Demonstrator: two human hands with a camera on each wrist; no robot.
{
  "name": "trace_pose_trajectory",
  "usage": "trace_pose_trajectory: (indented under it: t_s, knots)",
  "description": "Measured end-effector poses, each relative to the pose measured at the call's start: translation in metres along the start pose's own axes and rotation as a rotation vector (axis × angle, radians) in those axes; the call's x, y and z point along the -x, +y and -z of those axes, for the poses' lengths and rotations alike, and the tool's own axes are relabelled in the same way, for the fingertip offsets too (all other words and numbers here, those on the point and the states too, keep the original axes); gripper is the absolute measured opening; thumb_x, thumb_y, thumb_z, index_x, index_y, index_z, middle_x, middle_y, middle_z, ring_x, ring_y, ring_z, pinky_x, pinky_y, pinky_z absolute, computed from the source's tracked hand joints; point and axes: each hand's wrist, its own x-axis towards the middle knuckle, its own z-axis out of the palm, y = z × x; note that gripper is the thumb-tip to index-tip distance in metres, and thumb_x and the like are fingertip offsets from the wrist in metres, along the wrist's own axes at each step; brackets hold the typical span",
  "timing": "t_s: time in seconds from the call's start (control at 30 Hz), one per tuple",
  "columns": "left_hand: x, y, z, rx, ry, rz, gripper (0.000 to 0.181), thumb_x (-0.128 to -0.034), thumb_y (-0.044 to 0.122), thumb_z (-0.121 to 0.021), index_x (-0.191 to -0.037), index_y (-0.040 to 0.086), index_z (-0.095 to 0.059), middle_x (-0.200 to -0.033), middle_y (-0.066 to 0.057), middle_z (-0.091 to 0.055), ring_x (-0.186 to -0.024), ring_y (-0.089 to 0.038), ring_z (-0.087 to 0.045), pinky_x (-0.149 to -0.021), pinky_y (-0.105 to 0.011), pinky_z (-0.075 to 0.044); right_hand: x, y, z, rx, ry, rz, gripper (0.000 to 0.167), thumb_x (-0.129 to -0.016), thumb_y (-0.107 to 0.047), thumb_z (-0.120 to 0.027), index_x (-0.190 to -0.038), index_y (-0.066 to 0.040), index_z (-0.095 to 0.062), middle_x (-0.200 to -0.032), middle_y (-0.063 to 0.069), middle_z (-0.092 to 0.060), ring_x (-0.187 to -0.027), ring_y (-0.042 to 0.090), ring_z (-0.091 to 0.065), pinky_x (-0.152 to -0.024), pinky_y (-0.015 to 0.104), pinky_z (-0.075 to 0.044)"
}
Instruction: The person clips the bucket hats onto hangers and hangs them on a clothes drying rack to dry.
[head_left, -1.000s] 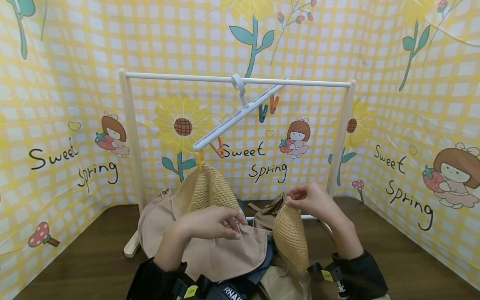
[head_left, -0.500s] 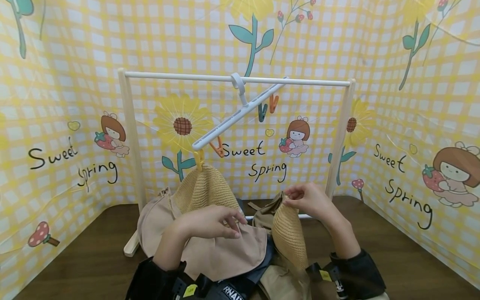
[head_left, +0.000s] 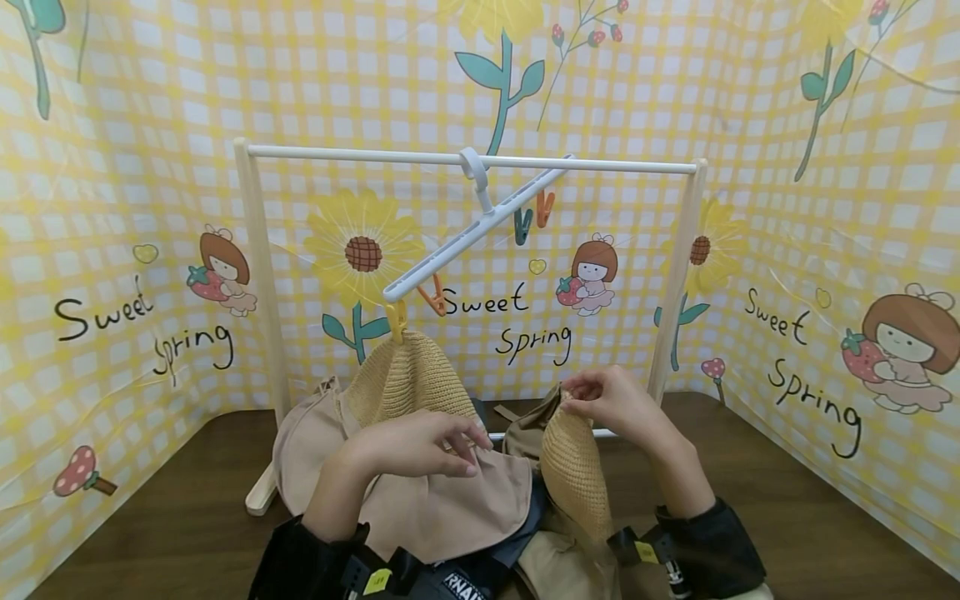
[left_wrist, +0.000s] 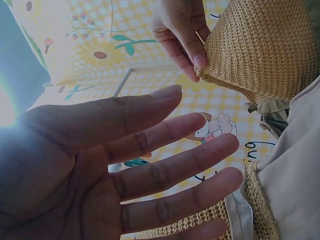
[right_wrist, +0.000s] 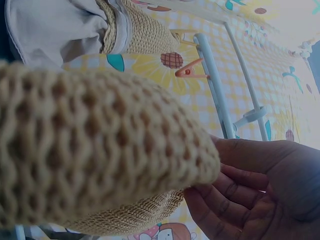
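Observation:
My right hand (head_left: 622, 408) pinches the top edge of a woven straw hat (head_left: 573, 467) with khaki cloth (head_left: 573, 567) below it. In the right wrist view the thumb and fingers close on the tip of the weave (right_wrist: 150, 135). My left hand (head_left: 420, 446) hovers in front of another straw hat (head_left: 412, 375) with a beige cloth brim (head_left: 465, 508). Its fingers are spread with nothing between them, as the left wrist view shows of the palm (left_wrist: 90, 165). A yellow clip (head_left: 397, 317) on the low end of a tilted white hanger (head_left: 480, 229) grips that second hat's crown.
The hanger's hook (head_left: 474, 167) sits on the white rail (head_left: 360, 154) of a wooden-legged rack. Green (head_left: 522, 225) and orange clips (head_left: 545, 208) dangle from the hanger's raised side, another orange clip (head_left: 431, 293) near its low end. Checked cloth (head_left: 637, 83) surrounds the dark table (head_left: 187, 517).
Hardly anything differs. My right hand and the straw hat it pinches have shifted slightly left, while the left hand stays in front of the hanging hat.

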Motion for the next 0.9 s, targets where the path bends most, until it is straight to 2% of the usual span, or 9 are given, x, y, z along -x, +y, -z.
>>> trace_pose_trajectory:
  t_s: [0.53, 0.77, 0.9]
  knots:
    - [0.0, 0.0, 0.0, -0.01, -0.005, 0.015, 0.027, -0.0909, 0.017, -0.06, -0.117, 0.011, -0.06, -0.102, -0.007, -0.068, -0.092, -0.018, -0.063, -0.071, -0.027, -0.049, -0.001, 0.016, 0.011, 0.029, 0.038, 0.006, 0.027, -0.087, -0.014, -0.066, -0.109, 0.001, -0.067, -0.092, 0.014, -0.068, -0.082, 0.02, -0.065, -0.066, 0.027, -0.051]
    - [0.0, -0.001, -0.001, -0.006, 0.0, 0.01, 0.028, -0.0905, 0.018, -0.061, -0.117, 0.01, -0.06, -0.102, -0.007, -0.068, -0.089, -0.016, -0.064, -0.07, -0.026, -0.049, -0.001, 0.022, 0.016, 0.019, 0.049, -0.053, 0.03, -0.087, -0.016, -0.066, -0.111, 0.001, -0.066, -0.093, 0.013, -0.068, -0.083, 0.019, -0.065, -0.069, 0.028, -0.051]
    - [0.0, -0.002, 0.0, -0.006, 0.002, 0.014, 0.027, -0.0907, 0.017, -0.06, -0.117, 0.01, -0.06, -0.102, -0.007, -0.068, -0.09, -0.016, -0.063, -0.07, -0.025, -0.049, -0.001, 0.025, 0.019, -0.001, 0.043, -0.06, 0.031, -0.088, -0.016, -0.064, -0.113, 0.002, -0.065, -0.099, 0.016, -0.068, -0.086, 0.022, -0.065, -0.071, 0.031, -0.052]
